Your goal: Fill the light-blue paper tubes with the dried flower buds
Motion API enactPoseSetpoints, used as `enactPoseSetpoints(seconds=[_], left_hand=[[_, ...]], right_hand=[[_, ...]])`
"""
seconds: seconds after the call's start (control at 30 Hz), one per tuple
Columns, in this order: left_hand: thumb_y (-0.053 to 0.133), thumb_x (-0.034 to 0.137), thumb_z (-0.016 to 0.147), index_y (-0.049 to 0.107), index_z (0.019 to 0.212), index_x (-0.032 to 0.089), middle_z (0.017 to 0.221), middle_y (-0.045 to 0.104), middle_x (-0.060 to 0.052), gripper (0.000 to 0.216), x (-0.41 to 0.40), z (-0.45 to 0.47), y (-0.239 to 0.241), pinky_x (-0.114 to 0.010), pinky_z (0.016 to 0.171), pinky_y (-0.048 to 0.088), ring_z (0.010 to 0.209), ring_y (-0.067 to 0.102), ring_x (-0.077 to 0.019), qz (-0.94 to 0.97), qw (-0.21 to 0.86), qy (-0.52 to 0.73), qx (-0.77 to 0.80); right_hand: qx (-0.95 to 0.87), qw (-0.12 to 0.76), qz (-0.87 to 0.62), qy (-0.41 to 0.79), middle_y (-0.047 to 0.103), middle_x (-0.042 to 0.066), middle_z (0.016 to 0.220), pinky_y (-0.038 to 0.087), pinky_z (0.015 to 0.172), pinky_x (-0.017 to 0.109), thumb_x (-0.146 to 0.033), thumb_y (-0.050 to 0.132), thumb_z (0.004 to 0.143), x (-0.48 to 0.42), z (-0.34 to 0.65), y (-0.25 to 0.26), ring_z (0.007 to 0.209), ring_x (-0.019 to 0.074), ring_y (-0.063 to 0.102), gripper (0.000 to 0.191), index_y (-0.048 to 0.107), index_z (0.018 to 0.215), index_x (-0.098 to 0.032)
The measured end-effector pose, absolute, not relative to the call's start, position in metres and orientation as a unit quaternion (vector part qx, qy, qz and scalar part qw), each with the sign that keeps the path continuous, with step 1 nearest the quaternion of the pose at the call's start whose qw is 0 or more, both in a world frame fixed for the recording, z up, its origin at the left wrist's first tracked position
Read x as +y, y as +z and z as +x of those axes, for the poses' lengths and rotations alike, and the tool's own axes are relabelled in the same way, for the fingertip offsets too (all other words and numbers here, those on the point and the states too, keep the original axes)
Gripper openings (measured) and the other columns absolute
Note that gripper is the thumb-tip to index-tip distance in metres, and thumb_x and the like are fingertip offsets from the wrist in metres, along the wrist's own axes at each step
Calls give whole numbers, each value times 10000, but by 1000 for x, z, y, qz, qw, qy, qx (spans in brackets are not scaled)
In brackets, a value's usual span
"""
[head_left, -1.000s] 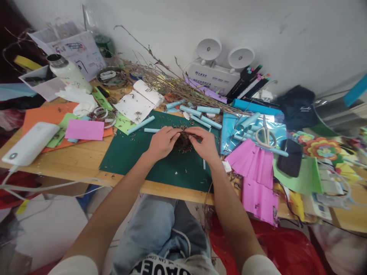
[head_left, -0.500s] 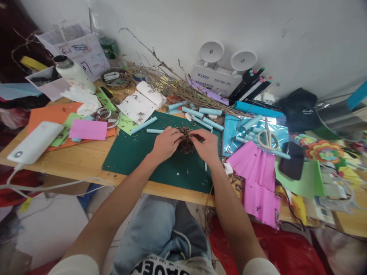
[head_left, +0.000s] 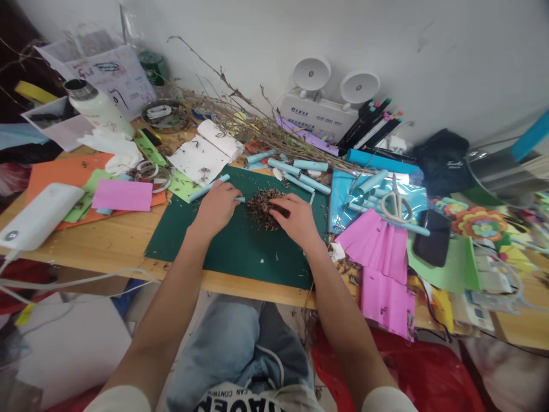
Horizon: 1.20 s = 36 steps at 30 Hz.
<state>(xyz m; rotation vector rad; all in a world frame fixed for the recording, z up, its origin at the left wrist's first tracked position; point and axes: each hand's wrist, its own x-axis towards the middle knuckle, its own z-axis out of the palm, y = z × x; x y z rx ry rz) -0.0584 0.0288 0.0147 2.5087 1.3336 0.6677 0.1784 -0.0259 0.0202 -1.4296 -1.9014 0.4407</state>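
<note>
A heap of brown, crumbled dried plant bits [head_left: 262,207] lies on the dark green mat [head_left: 240,254]. My right hand [head_left: 298,220] is at the heap's right side, thumb and fingers curled round some of the bits. To the left of the heap, my left hand [head_left: 218,207] is closed over a thin light-blue paper tube [head_left: 240,199], whose right end sticks out by the fingertips. Another blue tube [head_left: 199,191] lies at the mat's upper left edge, partly behind that hand. Several more blue tubes [head_left: 295,170] lie along the mat's back edge.
Dry twigs [head_left: 257,123] stretch along the wall behind the mat. Scissors [head_left: 395,203] rest on a blue plastic packet [head_left: 343,191] at the right, near pink crepe paper [head_left: 381,246] and a phone [head_left: 431,237]. At the left are a bottle [head_left: 100,109] and a white power bank [head_left: 40,216].
My left hand has left the heap and moved left onto the blue tube. My right hand stays at the heap, which now shows more fully. The view has shifted slightly.
</note>
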Motion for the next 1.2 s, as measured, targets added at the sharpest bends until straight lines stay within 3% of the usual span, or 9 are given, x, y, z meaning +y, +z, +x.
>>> enactPoseSetpoints(seconds=[0.13, 0.27, 0.33, 0.5, 0.6, 0.77, 0.97, 1.2], left_hand=[[522, 266, 932, 645, 1015, 197, 972, 667, -91, 164, 26, -53, 23, -411, 878, 485, 948, 573, -243, 828, 140, 284, 462], [548, 239, 922, 621, 1046, 196, 1013, 661, -78, 151, 20, -45, 29, -354, 865, 498, 933, 597, -202, 806, 162, 341, 455], [552, 230, 919, 622, 1046, 192, 1030, 665, -74, 150, 18, -42, 28, -336, 860, 505, 921, 609, -187, 801, 175, 358, 447], [548, 269, 927, 627, 1157, 198, 1063, 689, -73, 253, 19, -35, 19, -333, 867, 517, 867, 628, -165, 766, 186, 394, 473], [542, 279, 924, 636, 1159, 184, 1032, 700, -75, 271, 21, -32, 14, -317, 832, 524, 834, 628, -158, 739, 200, 408, 498], [539, 295, 917, 624, 1127, 180, 999, 694, -72, 254, 22, -29, 11, -300, 794, 519, 805, 618, -155, 730, 202, 412, 506], [520, 312, 935, 603, 1138, 179, 951, 676, -65, 256, 19, -29, 11, -299, 785, 503, 748, 599, -148, 737, 189, 401, 510], [488, 310, 950, 592, 1157, 183, 996, 667, -83, 265, 18, -29, 9, -306, 794, 497, 782, 594, -161, 746, 157, 408, 502]], right_hand=[[-724, 396, -534, 185, 701, 41, 875, 538, 798, 311, -200, 616, 884, -24, 179, 19, 833, 175, 667, 157, 769, 893, -229], [-709, 424, -537, 171, 698, 49, 928, 544, 864, 339, -210, 630, 872, -24, 178, 22, 881, 181, 666, 136, 764, 855, -230], [-711, 417, -539, 172, 684, 60, 998, 550, 905, 370, -216, 652, 849, -25, 178, 24, 946, 200, 656, 125, 760, 907, -235], [-676, 436, -545, 236, 568, 95, 1250, 612, 829, 366, -182, 623, 830, -26, 177, 20, 992, 202, 651, 402, 649, 1224, -255], [-671, 439, -556, 221, 586, 100, 1199, 617, 794, 352, -182, 631, 821, -25, 177, 16, 964, 200, 653, 312, 689, 1125, -223], [-706, 402, -561, 159, 707, 53, 970, 561, 877, 386, -208, 614, 865, -24, 177, 17, 915, 207, 666, 151, 756, 898, -245], [-627, 492, -585, 152, 729, 38, 873, 547, 769, 346, -316, 662, 863, -29, 178, 31, 799, 196, 664, 141, 755, 933, -235], [-638, 481, -567, 202, 724, 40, 945, 543, 796, 343, -232, 596, 861, -28, 176, 26, 865, 193, 671, 166, 750, 923, -236]])
